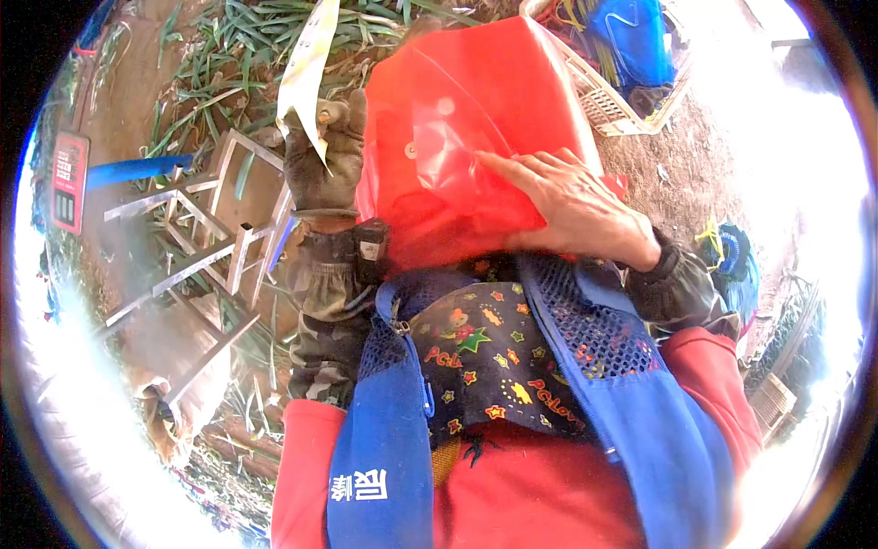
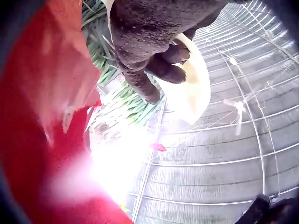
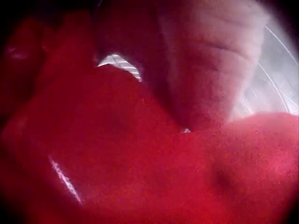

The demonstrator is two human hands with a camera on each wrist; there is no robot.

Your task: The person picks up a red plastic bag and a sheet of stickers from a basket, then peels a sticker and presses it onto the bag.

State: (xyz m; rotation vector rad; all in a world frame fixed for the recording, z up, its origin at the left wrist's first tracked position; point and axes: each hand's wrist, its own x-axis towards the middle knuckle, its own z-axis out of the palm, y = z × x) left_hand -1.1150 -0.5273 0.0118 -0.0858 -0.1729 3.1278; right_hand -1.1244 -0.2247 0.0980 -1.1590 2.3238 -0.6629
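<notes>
My left hand (image 1: 325, 160), in a dark, soiled glove, is partly closed, its fingers curled round a pale strip (image 1: 309, 69). The strip stands up above the glove, and its pointed lower end hangs in front of it. My right hand (image 1: 578, 209) is bare and open, its fingers spread and lightly bent, and it rests on the red plastic (image 1: 457, 119) without gripping it, as far as I can see. The red plastic lies right in front of my chest, between my two hands, creased and shiny; its left edge runs just beside my glove. The right wrist view is mostly filled by it, too blurred to show my fingertips clearly.

I'm wearing a blue vest (image 1: 380, 430) over red sleeves, with a dark patterned apron (image 1: 494, 352) at my front. Long green leaves (image 1: 247, 46) lie on the ground beyond my left hand, and a metal frame (image 1: 240, 252) is to my left, with a red device (image 1: 69, 183) farther out. Beyond the red plastic, on the right, are a pale plastic crate (image 1: 608, 105) and something blue (image 1: 631, 41).
</notes>
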